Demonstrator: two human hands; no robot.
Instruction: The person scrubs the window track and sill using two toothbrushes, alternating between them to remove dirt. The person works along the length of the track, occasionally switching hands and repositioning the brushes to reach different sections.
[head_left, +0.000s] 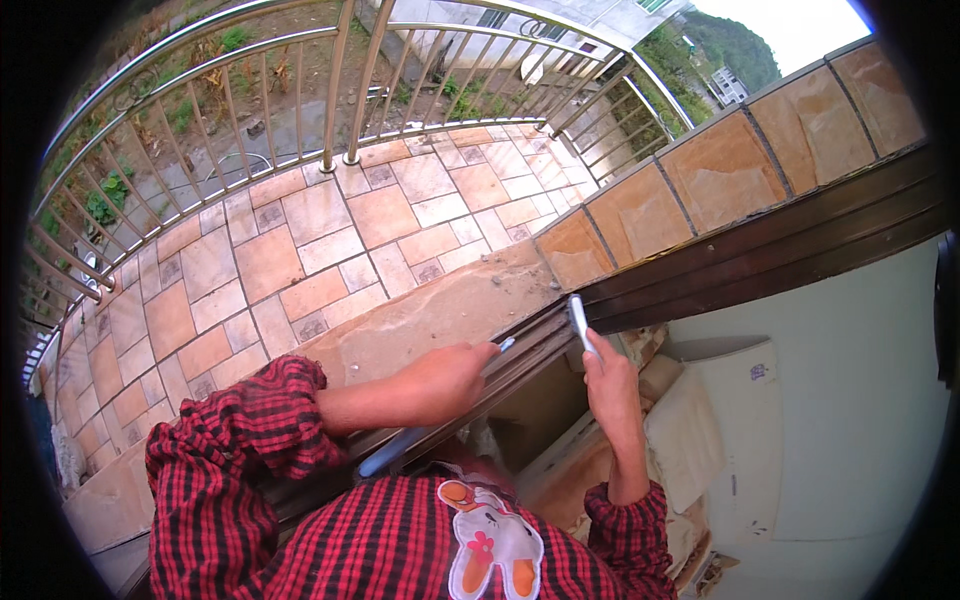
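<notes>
My right hand (613, 379) grips a small white-handled brush (579, 319), its dark bristles at the corner where the dark brown window track (536, 337) meets the upright frame (757, 251). My left hand (457, 375) is closed around a thin tool, whose pale blue tip (507, 344) sticks out past the fingers above the track. Beneath my left forearm a thicker blue handle (391, 451) shows; whether it belongs to that tool cannot be told. Grit and crumbs (521, 279) lie on the stone sill (442, 322) beside the track.
Outside, a tiled balcony floor (330, 247) runs to a stainless steel railing (255, 112). Rough stone tiles (720, 180) face the wall edge at right. Indoors, below the track, are a cream cushioned piece (682, 435) and a pale wall (840, 420).
</notes>
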